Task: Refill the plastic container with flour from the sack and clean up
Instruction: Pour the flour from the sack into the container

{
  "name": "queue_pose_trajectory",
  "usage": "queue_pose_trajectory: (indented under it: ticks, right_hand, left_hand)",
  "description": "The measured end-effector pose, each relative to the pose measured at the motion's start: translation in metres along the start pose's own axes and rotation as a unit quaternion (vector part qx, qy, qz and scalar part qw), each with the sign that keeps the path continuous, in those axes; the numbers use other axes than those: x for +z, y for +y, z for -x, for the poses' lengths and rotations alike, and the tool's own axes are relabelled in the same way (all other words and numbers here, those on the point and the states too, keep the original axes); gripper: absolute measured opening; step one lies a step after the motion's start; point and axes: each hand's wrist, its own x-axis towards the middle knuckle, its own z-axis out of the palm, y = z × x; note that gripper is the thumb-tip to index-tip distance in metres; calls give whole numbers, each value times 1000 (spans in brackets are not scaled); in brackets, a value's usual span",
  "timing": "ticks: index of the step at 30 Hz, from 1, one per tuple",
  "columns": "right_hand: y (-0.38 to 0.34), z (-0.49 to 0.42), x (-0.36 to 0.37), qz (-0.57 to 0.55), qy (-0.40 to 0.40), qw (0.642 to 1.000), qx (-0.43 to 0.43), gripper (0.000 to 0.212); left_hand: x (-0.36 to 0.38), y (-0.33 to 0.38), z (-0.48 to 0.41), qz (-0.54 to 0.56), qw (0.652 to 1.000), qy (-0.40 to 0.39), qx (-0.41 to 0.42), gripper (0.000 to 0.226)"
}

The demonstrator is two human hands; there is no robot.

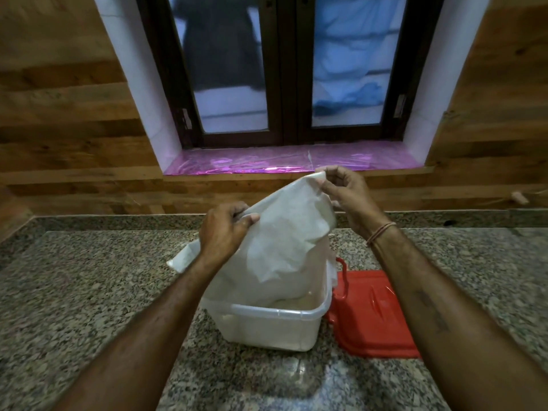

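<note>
white sack (284, 247) upended, mouth down inside the clear plastic container (267, 324) on the counter; pale flour (299, 301) inside i think, red lid (373, 312) flat beside it

Sack (284, 241): plain white, faintly creased, no print seen. Container (267, 324): translucent milky white. Lid (373, 315): solid red. Bench (89, 292): granite, speckled grey, black and tan. Window sill (267, 163): shiny magenta-pink sheet. Wall (65, 114): brown wood-grain planks. Window frame (289, 69): dark brown. Wrist thread (381, 232): pale reddish.
</note>
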Motion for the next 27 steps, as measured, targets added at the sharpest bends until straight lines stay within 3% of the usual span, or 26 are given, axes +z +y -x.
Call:
queue_pose_trajectory:
  ticks: [2, 9, 17, 23, 27]
  right_hand:
    - [2, 2, -10, 1, -33, 999, 16, 33]
    - [19, 18, -25, 32, -160, 985, 59, 35]
    - [23, 19, -17, 18, -85, 995, 56, 26]
    - [33, 20, -7, -8, -65, 997, 38, 19]
    - [37, 20, -1, -6, -62, 998, 27, 8]
  left_hand:
    - [-6, -7, 0, 62, 998, -1, -11, 30]
    - [-17, -20, 4, 192, 981, -21, 8, 41]
    - [-26, -30, 2, 208, 978, -24, -20, 37]
    - [-29, 0, -21, 134, 990, -24, 43, 13]
    - [-14, 36, -59, 83, 994, -25, 63, 24]
